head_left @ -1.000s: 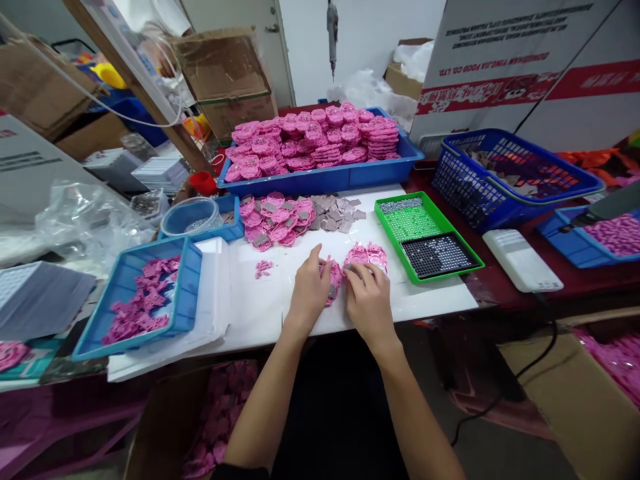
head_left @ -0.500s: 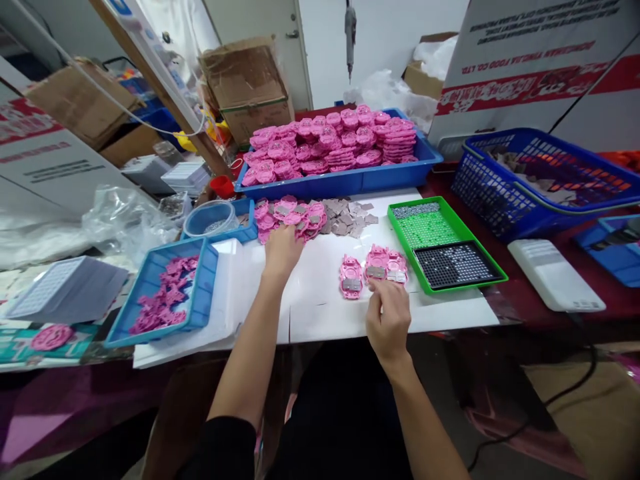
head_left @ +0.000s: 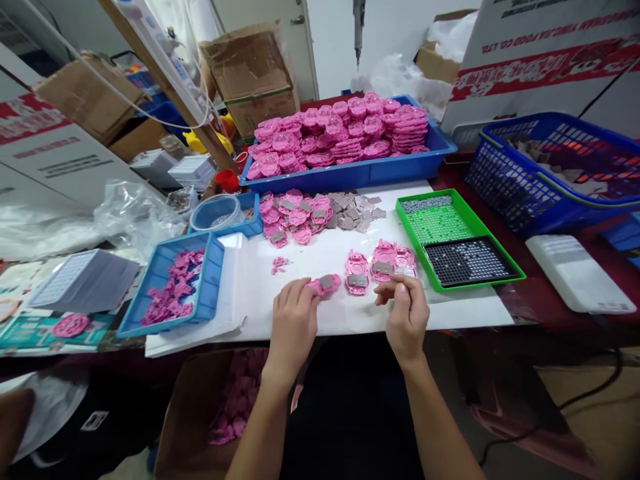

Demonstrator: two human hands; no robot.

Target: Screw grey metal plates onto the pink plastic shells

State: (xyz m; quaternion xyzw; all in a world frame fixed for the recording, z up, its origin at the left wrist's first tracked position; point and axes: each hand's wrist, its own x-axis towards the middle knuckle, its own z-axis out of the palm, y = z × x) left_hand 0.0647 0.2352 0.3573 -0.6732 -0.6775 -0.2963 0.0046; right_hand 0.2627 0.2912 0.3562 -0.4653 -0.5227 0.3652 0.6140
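My left hand [head_left: 294,313] is closed on a pink plastic piece [head_left: 326,285] with a grey square on it, held just above the white board [head_left: 450,313] near its front edge. My right hand [head_left: 406,308] sits to the right, fingers pinched together on something small I cannot make out. Between and just beyond the hands lie three pink pieces with grey squares [head_left: 383,263] in a row. Farther back is a loose pile of pink pieces [head_left: 295,213] beside a heap of grey squares [head_left: 353,212].
A green tray [head_left: 453,238] with dotted mats stands right of the hands. A long blue tray [head_left: 350,175] holds stacked pink pieces at the back. A small blue tray [head_left: 170,283] of pink bits is left, a blue basket [head_left: 550,170] right, a cardboard box [head_left: 220,407] below.
My left hand came back from the far pile to the front edge with a pink piece in it. My right hand rose slightly toward the row of pieces.
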